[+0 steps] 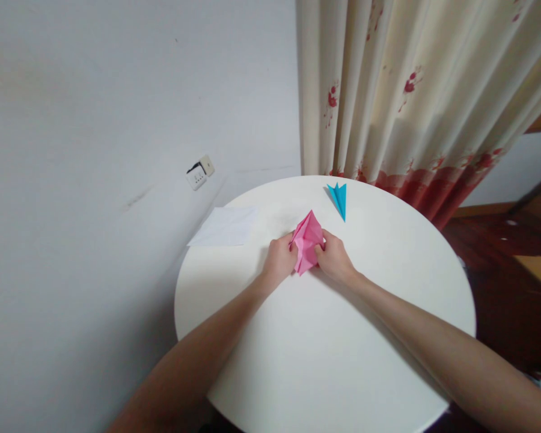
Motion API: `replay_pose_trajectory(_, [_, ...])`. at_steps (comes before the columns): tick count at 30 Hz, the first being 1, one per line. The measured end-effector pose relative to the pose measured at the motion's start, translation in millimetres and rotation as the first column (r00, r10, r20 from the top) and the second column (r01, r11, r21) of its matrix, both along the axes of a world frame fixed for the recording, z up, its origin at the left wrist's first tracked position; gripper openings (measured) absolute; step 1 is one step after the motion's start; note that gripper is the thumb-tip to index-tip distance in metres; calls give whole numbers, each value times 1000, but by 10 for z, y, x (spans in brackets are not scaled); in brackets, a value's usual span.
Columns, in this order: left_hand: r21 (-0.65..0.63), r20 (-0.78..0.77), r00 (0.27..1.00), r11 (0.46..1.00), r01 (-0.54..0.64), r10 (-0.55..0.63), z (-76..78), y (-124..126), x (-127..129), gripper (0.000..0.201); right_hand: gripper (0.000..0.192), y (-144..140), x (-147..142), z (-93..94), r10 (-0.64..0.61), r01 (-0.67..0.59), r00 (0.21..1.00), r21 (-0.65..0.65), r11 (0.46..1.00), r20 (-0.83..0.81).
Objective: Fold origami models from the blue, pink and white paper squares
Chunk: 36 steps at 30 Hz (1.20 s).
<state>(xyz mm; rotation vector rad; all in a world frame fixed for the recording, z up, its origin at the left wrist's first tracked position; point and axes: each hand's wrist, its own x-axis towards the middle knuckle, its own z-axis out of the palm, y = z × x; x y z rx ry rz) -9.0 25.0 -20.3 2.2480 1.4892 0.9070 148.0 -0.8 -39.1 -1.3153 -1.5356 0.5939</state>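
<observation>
A folded piece of pink paper (pixel 308 240) is held up between both hands over the table, its creased faces partly spread and its tip pointing away from me. My left hand (pixel 281 255) grips its left edge, with the thumb on the near face. On the opposite edge, my right hand (pixel 335 255) pinches the paper, thumb pressed on the near face too. Most of the fingers are hidden behind the sheet. Beyond my right hand lies a blue folded paper plane (pixel 339 199), its point toward me.
The round white table (pixel 288 355) stands against a pale wall (pixel 117 90). White sheets of paper (pixel 225 227) lie at its left edge. A wall socket (pixel 197 177) is above them. Behind the table hangs a cream curtain (pixel 365 78) with red flowers.
</observation>
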Motion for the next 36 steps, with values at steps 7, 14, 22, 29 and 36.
replay_pose_trajectory(7, [-8, 178, 983, 999, 41, -39, -30, 62, -43, 33, 40, 47, 45, -45, 25, -27, 995, -13, 1000, -99])
replay_pose_trajectory(14, [-80, 321, 946, 994, 69, -40, -84, 150, -75, 32, 39, 87, 63, -31, 127, -153, 940, -59, 986, -318])
replay_pose_trajectory(22, [-238, 652, 755, 929, 281, -61, -121, 202, -114, 48, 47, 122, 171, 29, 97, -170, 902, -140, 976, -421])
replay_pose_trajectory(29, [-359, 844, 532, 667, 653, -66, 73, 91, -193, 70, 41, 177, 303, 5, 106, -163, 885, -89, 983, -454])
replay_pose_trajectory(36, [-442, 820, 569, 707, 552, 67, 122, 134, -242, 53, 44, 106, 330, 86, 241, -243, 938, 21, 970, -251])
